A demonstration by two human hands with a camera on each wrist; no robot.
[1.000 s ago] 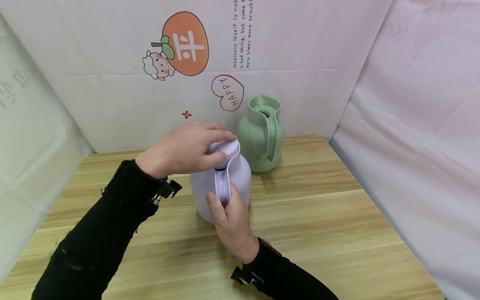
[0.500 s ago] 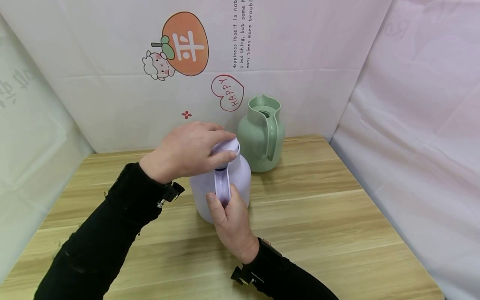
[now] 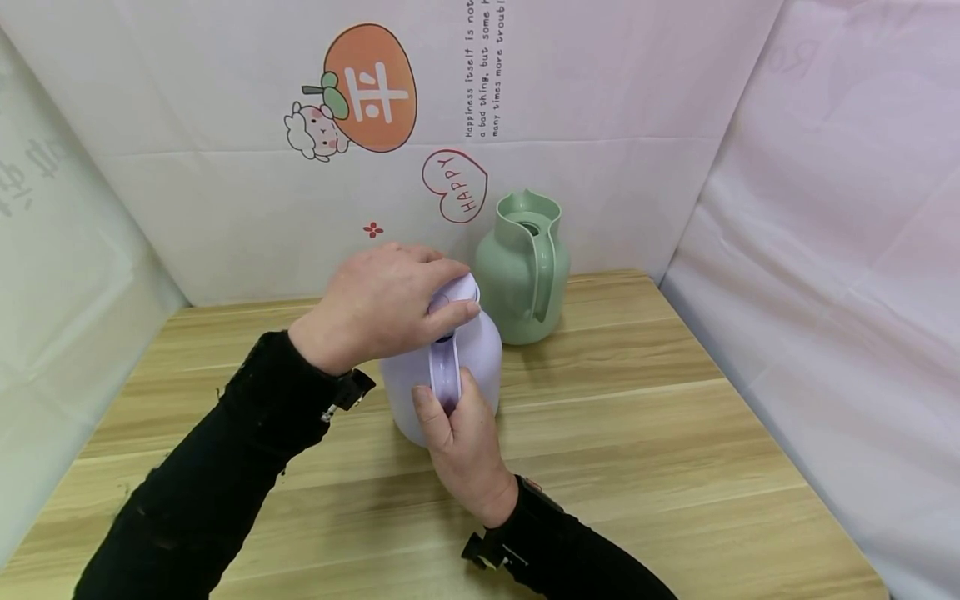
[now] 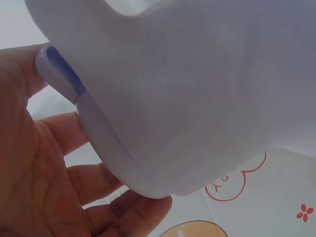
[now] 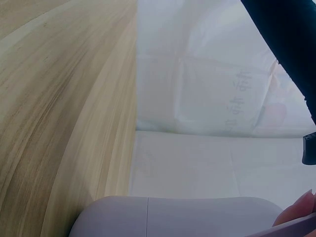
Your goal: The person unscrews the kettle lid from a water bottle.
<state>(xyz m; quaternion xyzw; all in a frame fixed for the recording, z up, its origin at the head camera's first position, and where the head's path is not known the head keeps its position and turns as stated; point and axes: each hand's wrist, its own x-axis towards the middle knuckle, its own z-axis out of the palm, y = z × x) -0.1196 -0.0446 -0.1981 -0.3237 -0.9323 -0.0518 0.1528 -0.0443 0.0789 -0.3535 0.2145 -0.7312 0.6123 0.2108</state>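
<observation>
A lilac vacuum jug (image 3: 480, 358) stands upright on the wooden table. My left hand (image 3: 382, 304) lies over its top and grips the lilac lid (image 3: 456, 292), thumb on the near side, fingers over the far side. In the left wrist view, curved fingers (image 4: 94, 183) of that hand reach around the top of the jug (image 4: 187, 89). Lower down, my right hand (image 3: 468, 454) grips the jug's handle (image 3: 445, 371), thumb along one side. Only fingertips (image 5: 298, 205) of it show in the right wrist view, by the jug body (image 5: 197, 215).
Just behind and to the right stands a green jug (image 3: 521, 283), its top uncovered and its handle towards me. White printed cloth (image 3: 247, 217) hangs behind the table (image 3: 622, 433) and along both sides.
My left hand has turned slightly about the lid, its thumb sliding to the right, and the left forearm has shifted right. The right hand and both jugs have stayed in place.
</observation>
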